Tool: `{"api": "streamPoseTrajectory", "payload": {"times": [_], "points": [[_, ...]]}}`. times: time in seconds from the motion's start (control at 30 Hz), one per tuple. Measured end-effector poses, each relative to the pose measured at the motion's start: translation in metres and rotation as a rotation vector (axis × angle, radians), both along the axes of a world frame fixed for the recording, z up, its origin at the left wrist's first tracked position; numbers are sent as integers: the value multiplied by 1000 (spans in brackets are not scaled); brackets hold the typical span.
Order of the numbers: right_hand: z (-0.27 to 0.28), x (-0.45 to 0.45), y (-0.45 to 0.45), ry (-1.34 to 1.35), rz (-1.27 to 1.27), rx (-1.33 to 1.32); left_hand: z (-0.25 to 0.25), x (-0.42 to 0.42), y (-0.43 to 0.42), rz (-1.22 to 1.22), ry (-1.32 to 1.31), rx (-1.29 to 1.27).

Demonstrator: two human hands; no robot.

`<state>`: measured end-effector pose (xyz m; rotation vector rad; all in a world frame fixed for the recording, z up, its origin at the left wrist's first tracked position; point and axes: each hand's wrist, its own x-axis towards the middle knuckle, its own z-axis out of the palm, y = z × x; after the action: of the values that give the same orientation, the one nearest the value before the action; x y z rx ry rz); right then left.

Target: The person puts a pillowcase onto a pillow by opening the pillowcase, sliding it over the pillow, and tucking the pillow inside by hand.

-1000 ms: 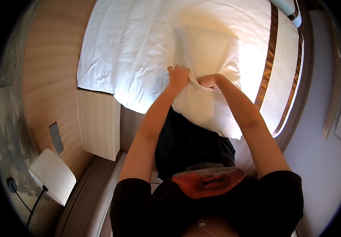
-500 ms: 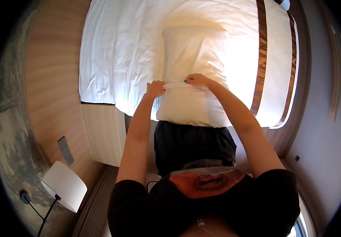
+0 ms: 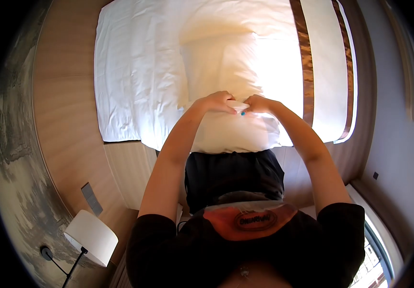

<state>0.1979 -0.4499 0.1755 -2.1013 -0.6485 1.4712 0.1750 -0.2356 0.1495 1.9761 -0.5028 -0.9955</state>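
A white pillow point(image 3: 219, 62) lies on the bed, its near end toward my body. Across its middle, white pillowcase fabric point(image 3: 238, 106) is gathered into a raised fold. My left hand point(image 3: 220, 102) has its fingers closed on this fold from the left. Close by on the right, my right hand point(image 3: 259, 103) pinches the same cloth, and a blue-green nail shows on it. Only a short stretch of cloth separates the two hands. Some fingertips are hidden in the fabric.
The white bed point(image 3: 139, 72) spreads around the pillow, with a brown band point(image 3: 304, 57) on the right. A wooden headboard point(image 3: 67, 81) stands at the left, and a wall lamp point(image 3: 91, 237) sits lower left. A window point(image 3: 375, 257) shows lower right.
My left hand has moved right along the pillow toward my right hand, which has shifted slightly right. The stretched strip of cloth is now a short bunch between them.
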Motion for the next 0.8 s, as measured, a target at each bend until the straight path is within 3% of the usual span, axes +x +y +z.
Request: {"api": "streamPoseTrajectory", "payload": {"times": [0.07,0.2,0.3,0.4,0.5,0.6,0.7,0.8], "points": [[-5,-6,-1,-65,-134,40,11,5,-10,-60,165,107],[-26,-16,0,-544,-210,320,-1,13,-20,-110,354,261],[-33,-9,16,-565,-243,297,6,14,-19,-46,390,331],[-46,-4,35,-574,-290,275,-11,-4,-13,284,545,-177],[-58,-2,56,-551,-296,247,-11,-9,0,501,1039,-134],[-62,2,66,-460,-238,173,-11,-19,10,672,1239,-204],[-61,4,75,-375,-175,96,-20,-34,20,726,1264,-180],[-69,6,71,-316,-241,78,-26,-27,29,597,1075,-118]]}}
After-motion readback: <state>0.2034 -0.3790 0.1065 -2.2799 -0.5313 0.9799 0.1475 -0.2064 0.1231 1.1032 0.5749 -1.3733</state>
